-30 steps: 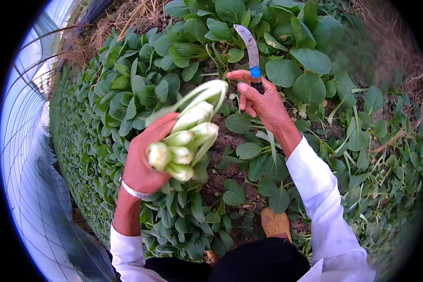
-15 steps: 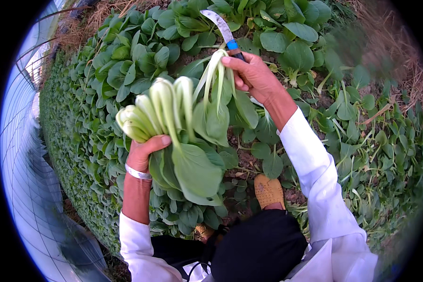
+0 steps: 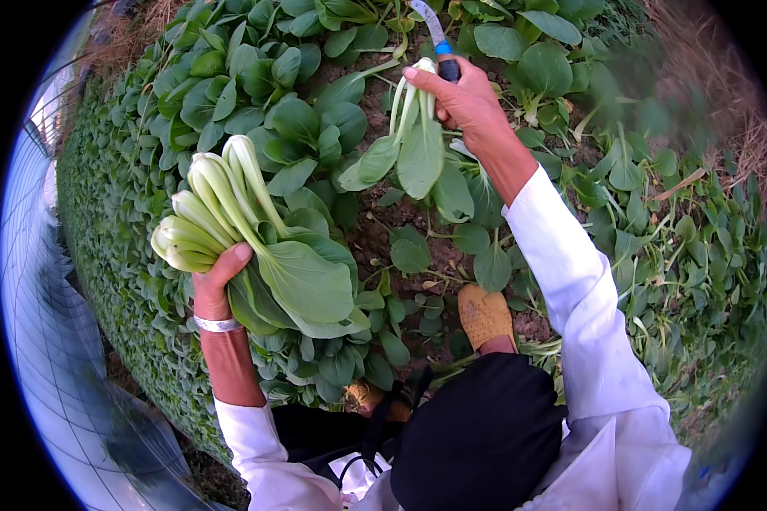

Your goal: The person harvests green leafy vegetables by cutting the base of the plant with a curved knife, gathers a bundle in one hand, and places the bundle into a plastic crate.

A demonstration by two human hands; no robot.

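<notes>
A bunch of several bok choy heads (image 3: 302, 277), pale stems up and green leaves hanging down, is gripped in my left hand (image 3: 222, 277). My right hand (image 3: 469, 98) is closed around the dark handle of a curved knife (image 3: 435, 30) with a blue band; its blade points up and away. Between that thumb and fingers I also pinch a few loose bok choy leaves (image 3: 419, 153), which dangle over the soil. The two bunches of greens are apart. Part of the knife handle is hidden in my palm.
Dense bok choy plants (image 3: 294, 128) stand ahead and to the left. Bare soil (image 3: 375, 230) shows between the rows. Cut and trampled leaves (image 3: 639, 341) lie at the right, dry straw (image 3: 724, 94) beyond. Plastic sheeting (image 3: 55, 324) curves along the left. My yellow shoe (image 3: 484, 315) rests on the ground.
My left hand has moved left with the bok choy bunch, away from the right hand. My right hand has shifted slightly up and right with the knife and the loose leaves, now separated from the bunch.
</notes>
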